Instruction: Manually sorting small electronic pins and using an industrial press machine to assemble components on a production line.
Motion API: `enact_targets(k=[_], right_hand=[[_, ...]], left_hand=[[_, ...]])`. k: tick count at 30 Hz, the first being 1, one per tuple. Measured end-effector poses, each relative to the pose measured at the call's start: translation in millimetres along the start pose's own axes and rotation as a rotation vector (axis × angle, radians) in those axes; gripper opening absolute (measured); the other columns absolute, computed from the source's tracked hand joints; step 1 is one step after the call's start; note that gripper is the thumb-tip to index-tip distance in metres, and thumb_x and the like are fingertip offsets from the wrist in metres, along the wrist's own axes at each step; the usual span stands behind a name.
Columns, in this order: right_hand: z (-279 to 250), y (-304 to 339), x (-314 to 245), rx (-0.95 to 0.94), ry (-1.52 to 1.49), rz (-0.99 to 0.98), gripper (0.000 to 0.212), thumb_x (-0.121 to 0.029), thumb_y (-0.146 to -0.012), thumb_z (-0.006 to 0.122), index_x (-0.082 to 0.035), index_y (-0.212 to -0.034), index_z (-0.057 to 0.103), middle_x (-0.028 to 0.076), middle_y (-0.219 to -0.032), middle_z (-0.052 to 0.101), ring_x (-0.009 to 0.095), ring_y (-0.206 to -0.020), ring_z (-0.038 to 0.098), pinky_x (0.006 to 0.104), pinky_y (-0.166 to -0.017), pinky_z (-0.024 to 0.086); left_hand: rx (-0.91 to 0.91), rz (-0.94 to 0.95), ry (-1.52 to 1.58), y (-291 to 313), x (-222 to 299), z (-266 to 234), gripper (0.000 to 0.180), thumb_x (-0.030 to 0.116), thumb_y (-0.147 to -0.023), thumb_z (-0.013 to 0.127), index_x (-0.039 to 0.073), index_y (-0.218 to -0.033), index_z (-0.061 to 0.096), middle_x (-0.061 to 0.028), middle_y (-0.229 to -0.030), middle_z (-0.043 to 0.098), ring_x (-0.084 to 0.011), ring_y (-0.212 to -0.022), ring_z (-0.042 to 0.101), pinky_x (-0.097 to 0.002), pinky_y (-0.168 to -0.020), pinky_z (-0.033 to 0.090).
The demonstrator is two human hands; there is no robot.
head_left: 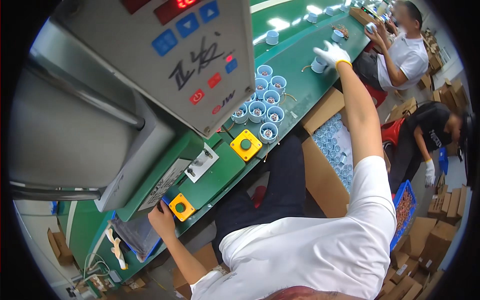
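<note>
My right hand (332,53), in a white glove with a yellow cuff, reaches far out over the green bench with fingers spread. Just below it stands a light-blue round plastic housing (318,65) with a thin wire; I cannot tell whether they touch. My bare left hand (162,221) is at the machine's lower edge, beside a yellow button box (181,207) and a blue tray (142,235); its fingertips are partly hidden. Several light-blue housings with metal parts inside (257,111) stand grouped near a second yellow button box (246,145).
A large machine with a control panel (200,65) fills the upper left. An open carton (320,177) of blue housings stands by my right side. A white glove (116,248) lies at the lower left. Two people (404,60) are at the right, near a blue crate (404,212).
</note>
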State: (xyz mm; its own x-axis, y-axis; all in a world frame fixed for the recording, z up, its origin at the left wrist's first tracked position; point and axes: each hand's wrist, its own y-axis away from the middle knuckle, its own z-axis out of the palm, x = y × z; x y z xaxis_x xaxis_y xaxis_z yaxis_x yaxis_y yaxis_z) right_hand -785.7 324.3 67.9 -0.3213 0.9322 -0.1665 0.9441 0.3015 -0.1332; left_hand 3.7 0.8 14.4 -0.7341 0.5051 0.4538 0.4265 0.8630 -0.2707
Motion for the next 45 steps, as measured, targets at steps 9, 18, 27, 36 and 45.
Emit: enact_targets(k=[9,18,27,36,45], right_hand=[[34,88,-86,-0.011,-0.205,-0.276,0.050,-0.052,-0.099,0.059,-0.015,-0.124,0.080,0.024,-0.137,0.069,0.044,-0.125,0.068,0.0487,-0.112,0.054],[17,137,-147,0.162,-0.471,-0.440,0.052,-0.051,-0.098,0.071,-0.019,-0.140,0.077,0.016,-0.133,0.078,0.037,-0.125,0.072,0.0461,-0.114,0.052],[-58,358,-265,0.216,-1.437,-0.714,0.057,-0.002,-0.081,0.093,0.000,-0.132,0.069,0.012,-0.117,0.074,0.023,-0.106,0.075,0.0359,-0.092,0.062],[-19,429,-346,0.289,-1.047,-0.925,0.060,-0.013,-0.071,0.095,-0.006,-0.128,0.075,0.014,-0.114,0.072,0.037,-0.098,0.070,0.0450,-0.084,0.057],[-10,424,-341,0.228,-1.067,-0.932,0.055,-0.014,-0.074,0.094,-0.007,-0.125,0.074,0.011,-0.114,0.071,0.035,-0.096,0.069,0.0446,-0.083,0.055]], left_hand=[[0.019,0.020,-0.025,2,-10,6,0.012,0.006,-0.103,0.070,-0.003,-0.111,0.071,-0.0216,-0.098,0.073,-0.0386,-0.088,0.072,-0.0461,-0.083,0.056],[0.011,-0.031,-0.014,-1,-13,8,0.023,0.018,-0.104,0.073,-0.001,-0.115,0.080,-0.0215,-0.102,0.075,-0.0396,-0.095,0.073,-0.0475,-0.087,0.057],[0.031,0.000,0.005,2,-5,1,0.016,0.012,-0.103,0.070,0.002,-0.116,0.072,-0.0226,-0.105,0.074,-0.0456,-0.099,0.069,-0.0520,-0.085,0.054],[0.098,0.020,0.036,5,-7,5,0.010,0.008,-0.104,0.071,0.000,-0.110,0.073,-0.0188,-0.097,0.076,-0.0352,-0.089,0.074,-0.0414,-0.084,0.057],[0.144,-0.005,0.121,7,-14,7,0.009,0.002,-0.104,0.072,-0.002,-0.112,0.074,-0.0172,-0.100,0.079,-0.0299,-0.093,0.079,-0.0378,-0.086,0.059]])
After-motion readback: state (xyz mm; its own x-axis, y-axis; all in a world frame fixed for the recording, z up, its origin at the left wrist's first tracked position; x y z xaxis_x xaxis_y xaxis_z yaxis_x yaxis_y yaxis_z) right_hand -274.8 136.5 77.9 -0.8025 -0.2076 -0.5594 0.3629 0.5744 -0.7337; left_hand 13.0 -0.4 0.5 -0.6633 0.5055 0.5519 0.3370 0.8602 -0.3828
